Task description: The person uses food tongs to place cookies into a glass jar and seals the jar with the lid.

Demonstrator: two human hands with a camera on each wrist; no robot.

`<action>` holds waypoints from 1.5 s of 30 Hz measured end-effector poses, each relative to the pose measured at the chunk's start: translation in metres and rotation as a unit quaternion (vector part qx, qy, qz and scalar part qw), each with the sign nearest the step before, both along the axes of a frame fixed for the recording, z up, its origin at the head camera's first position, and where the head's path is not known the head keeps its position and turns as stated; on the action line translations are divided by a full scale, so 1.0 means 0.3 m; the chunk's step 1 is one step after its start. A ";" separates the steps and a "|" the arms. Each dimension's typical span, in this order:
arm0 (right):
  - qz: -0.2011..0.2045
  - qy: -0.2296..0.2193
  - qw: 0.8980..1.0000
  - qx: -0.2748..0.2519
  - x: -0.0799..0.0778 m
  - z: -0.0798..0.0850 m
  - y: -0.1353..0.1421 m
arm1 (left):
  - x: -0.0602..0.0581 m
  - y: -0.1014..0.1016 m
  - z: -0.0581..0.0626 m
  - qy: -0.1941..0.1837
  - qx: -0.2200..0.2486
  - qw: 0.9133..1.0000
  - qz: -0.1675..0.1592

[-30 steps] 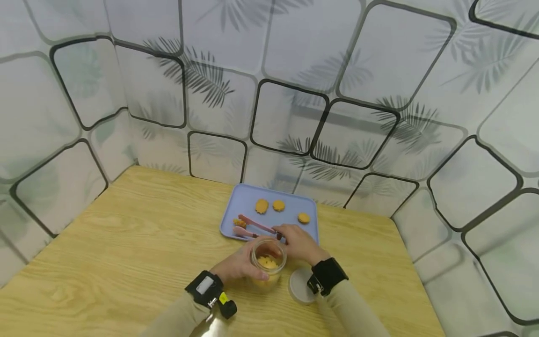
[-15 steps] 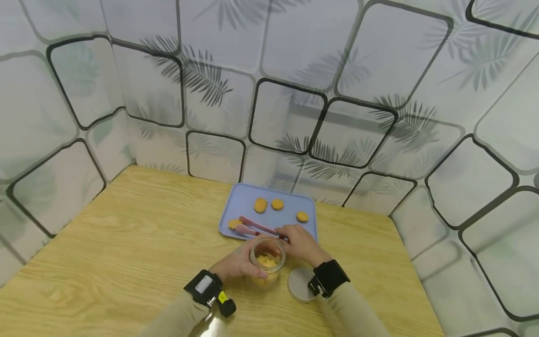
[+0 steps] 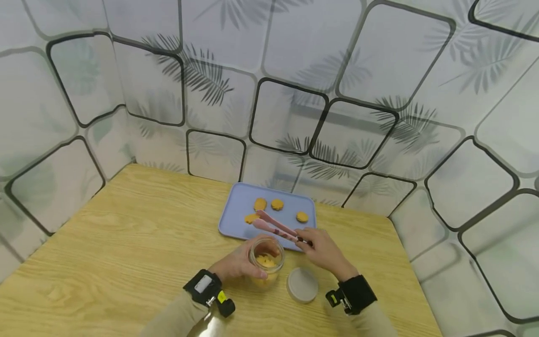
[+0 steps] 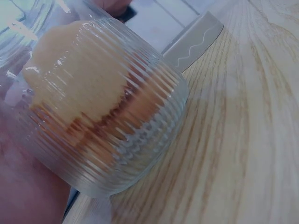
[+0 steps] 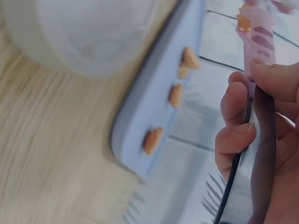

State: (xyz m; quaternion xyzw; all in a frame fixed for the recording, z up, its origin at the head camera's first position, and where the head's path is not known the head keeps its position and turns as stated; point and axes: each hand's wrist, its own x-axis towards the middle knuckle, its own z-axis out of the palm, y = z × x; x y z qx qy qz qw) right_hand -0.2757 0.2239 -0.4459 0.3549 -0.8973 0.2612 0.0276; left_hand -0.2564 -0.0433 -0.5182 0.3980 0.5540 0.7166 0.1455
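Note:
My left hand [image 3: 242, 262] is wrapped around an open, ribbed glass jar [image 3: 267, 255], which stands on the table. Through its wall, the left wrist view shows orange-brown cookies [image 4: 107, 88] inside. Pink-tipped tongs [image 3: 278, 228] are in my right hand [image 3: 322, 248], thumb on one side and fingers on the other. At the tongs' tips is a yellow-orange cookie [image 3: 251, 218], over the left part of the blue tray [image 3: 236, 206]; the right wrist view also shows the cookie [image 5: 243, 22] between the tips. Three more cookies [image 3: 277, 204] lie on the tray.
A pale round lid [image 3: 302, 285] lies on the wooden table [image 3: 126, 243] to the right of the jar. Behind the tray hangs a patterned curtain [image 3: 219, 159], which also runs along both sides of the table.
My right hand has drawn back to the right, lifting the tongs off the tray. The cookie at their tips has moved right and slightly up with them. The left hand and jar stay put.

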 end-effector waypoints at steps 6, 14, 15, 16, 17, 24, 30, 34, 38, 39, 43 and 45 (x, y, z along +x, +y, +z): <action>0.002 0.013 0.997 -0.072 0.088 0.046 0.086 | -0.001 -0.002 0.000 0.009 0.009 1.000 0.006; 0.034 0.030 0.993 -0.107 0.216 0.073 0.143 | 0.012 -0.015 -0.003 -0.039 -0.031 0.999 0.010; 0.036 0.030 0.993 -0.109 0.230 0.076 0.146 | 0.014 -0.016 -0.002 -0.042 -0.037 0.998 0.011; 0.038 0.029 0.993 -0.110 0.242 0.078 0.148 | 0.015 -0.017 -0.003 -0.044 -0.041 0.998 0.011; 0.038 0.031 0.993 -0.109 0.253 0.079 0.151 | 0.016 -0.019 -0.002 -0.047 -0.044 0.998 0.012; 0.029 0.043 0.993 -0.106 0.294 0.081 0.159 | 0.015 -0.025 -0.005 -0.061 -0.030 0.998 -0.002; 0.033 0.049 0.993 -0.099 0.301 0.092 0.158 | 0.014 -0.024 -0.003 -0.068 -0.034 0.997 -0.004; 0.029 0.057 0.994 -0.088 0.305 0.107 0.166 | 0.010 -0.014 0.013 -0.051 -0.063 0.997 0.012; 0.027 0.051 0.996 -0.069 0.312 0.118 0.172 | 0.013 -0.005 0.019 -0.042 -0.073 0.996 0.016; 0.029 0.054 0.996 -0.066 0.311 0.123 0.171 | 0.011 -0.004 0.021 -0.042 -0.075 0.996 0.018; 0.047 0.029 0.997 -0.061 0.309 0.138 0.167 | 0.006 -0.008 0.017 -0.018 -0.067 0.997 0.026; 0.060 -0.001 0.996 -0.065 0.309 0.138 0.165 | 0.008 -0.013 0.006 -0.002 -0.051 0.998 0.022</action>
